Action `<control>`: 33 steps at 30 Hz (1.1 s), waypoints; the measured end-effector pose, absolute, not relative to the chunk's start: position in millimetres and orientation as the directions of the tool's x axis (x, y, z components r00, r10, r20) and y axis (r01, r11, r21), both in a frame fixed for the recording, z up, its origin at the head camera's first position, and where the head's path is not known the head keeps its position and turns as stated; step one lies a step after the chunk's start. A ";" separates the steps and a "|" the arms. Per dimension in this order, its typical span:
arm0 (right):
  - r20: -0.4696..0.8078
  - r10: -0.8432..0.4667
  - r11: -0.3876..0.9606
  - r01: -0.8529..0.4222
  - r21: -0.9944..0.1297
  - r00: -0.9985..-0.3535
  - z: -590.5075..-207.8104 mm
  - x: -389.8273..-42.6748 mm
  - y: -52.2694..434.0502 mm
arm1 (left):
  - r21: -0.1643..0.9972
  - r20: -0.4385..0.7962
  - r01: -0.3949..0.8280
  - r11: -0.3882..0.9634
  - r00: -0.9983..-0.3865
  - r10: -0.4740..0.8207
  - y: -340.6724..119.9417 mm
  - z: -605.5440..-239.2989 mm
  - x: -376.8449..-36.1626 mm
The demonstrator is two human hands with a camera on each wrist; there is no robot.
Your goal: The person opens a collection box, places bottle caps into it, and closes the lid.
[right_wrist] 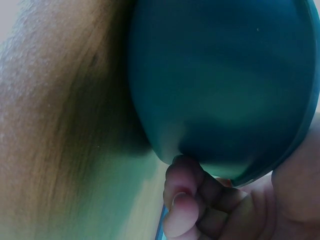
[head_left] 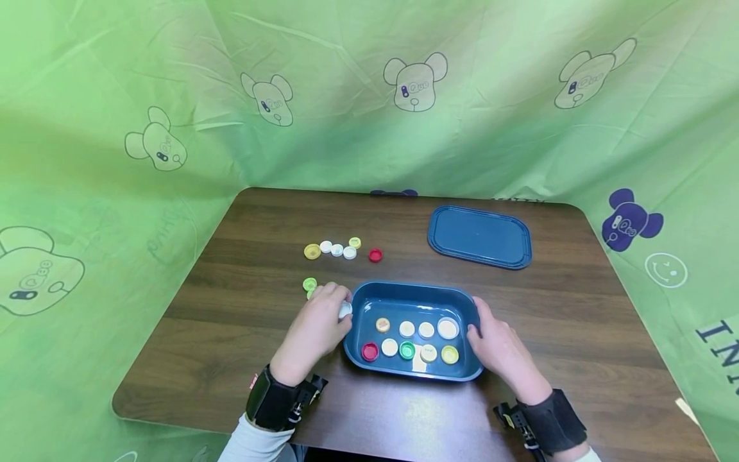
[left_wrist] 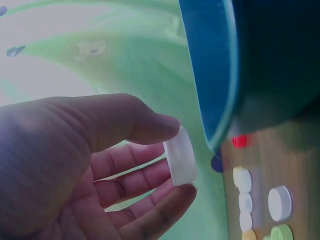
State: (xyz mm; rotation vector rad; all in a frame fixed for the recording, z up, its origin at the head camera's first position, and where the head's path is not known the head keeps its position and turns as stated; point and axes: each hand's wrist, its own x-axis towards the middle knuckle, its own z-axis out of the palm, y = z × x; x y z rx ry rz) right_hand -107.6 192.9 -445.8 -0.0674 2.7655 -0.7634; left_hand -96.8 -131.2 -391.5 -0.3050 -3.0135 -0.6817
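My left hand (head_left: 319, 323) pinches a ribbed white bottle cap (left_wrist: 180, 156) between thumb and fingertips, just outside the left end of a blue plastic box (head_left: 416, 301). At the opposite end, my right hand (head_left: 503, 346) grips the box by its wall, thumb at the rim and fingers curled against the outside. Inside the box lie two rough rows of bottle caps: a red cap (head_left: 370, 351), a green cap (head_left: 407, 350), a yellow cap (head_left: 450, 354), a tan cap (head_left: 383, 325), a large white cap (head_left: 448, 328) and several other pale ones.
Behind the box, loose caps form a short line: a yellow cap (head_left: 312, 251), several white caps (head_left: 337, 250) and a red cap (head_left: 375, 255). Light green caps (head_left: 310, 283) sit beside my left hand, partly hidden. A flat blue lid (head_left: 479, 236) lies at the back right.
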 end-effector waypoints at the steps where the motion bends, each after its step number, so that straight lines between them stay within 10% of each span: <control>1: -0.247 -0.116 0.860 0.028 -0.510 -0.962 -445.6 -107.7 192.9 | 0.416 0.078 0.209 0.885 -0.978 0.194 -128.9 -390.9 -96.4; 33: -0.260 -0.117 0.848 0.040 -0.529 -0.958 -445.0 -109.3 194.6 | 0.354 0.006 0.291 0.889 -0.951 0.309 -103.2 -405.5 -93.3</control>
